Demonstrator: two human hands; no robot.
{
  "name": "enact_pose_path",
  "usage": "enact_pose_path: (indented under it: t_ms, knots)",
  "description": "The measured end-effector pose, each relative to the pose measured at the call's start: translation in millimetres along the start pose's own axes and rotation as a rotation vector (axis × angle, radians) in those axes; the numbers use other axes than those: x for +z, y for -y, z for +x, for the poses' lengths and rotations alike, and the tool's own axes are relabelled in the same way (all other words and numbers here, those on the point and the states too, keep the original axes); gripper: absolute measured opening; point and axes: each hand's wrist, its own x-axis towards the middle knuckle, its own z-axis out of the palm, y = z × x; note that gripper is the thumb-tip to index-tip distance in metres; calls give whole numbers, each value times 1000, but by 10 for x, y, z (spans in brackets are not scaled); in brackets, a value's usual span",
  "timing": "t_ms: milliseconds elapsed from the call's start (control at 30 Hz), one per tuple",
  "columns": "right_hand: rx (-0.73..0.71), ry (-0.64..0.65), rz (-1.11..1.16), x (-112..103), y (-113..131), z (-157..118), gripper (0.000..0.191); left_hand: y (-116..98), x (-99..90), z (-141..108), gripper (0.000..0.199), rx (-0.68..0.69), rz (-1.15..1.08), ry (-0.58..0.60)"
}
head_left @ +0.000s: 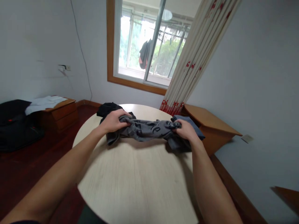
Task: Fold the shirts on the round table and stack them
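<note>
A dark grey garment [149, 130] with black print, perhaps a T-shirt, stretches bunched between my two hands over the far half of the round table [140, 180]. My left hand [115, 120] grips its left end, fingers wrapped round the cloth. At the other end, my right hand [186, 129] is closed on a gathered part. Loose folds hang below both hands. Behind my left hand lies a black garment [108, 107]. Just past my right hand, a folded blue-grey garment [192, 124] sits at the table's edge.
A wooden cabinet [212, 119] stands against the wall beyond the table's right side. To the left are a low wooden drawer unit [64, 115] with white cloth [44, 102] on top and a black bag [18, 124]. A curtain [187, 65] hangs by the window [137, 40].
</note>
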Motion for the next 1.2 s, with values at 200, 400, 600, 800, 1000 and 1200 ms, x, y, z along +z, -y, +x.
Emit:
enact_pose_path:
  t_ms: [200, 400, 600, 800, 1000, 1200]
  knots:
    - [-339, -678, 197, 54, 1017, 1393, 50, -149, -781, 206, 28, -43, 311, -679]
    - [-339, -13, 96, 956, 1525, 1779, 64, 94, -525, -152, 40, -266, 664, -239]
    - [-132, 292, -237, 1360, 675, 1116, 49, 375, -54, -568, 57, -566, 640, 426]
    - [317, 81, -383, 866, -604, 598, 51, 115, 239, -99, 49, -339, 557, 270]
    - [530, -18, -435, 542, -1228, 52, 66, 109, 982, 57, 42, -247, 394, 465]
    - [510, 24, -450, 474, -1480, 32, 38, 339, 1199, -203, 43, -194, 346, 447]
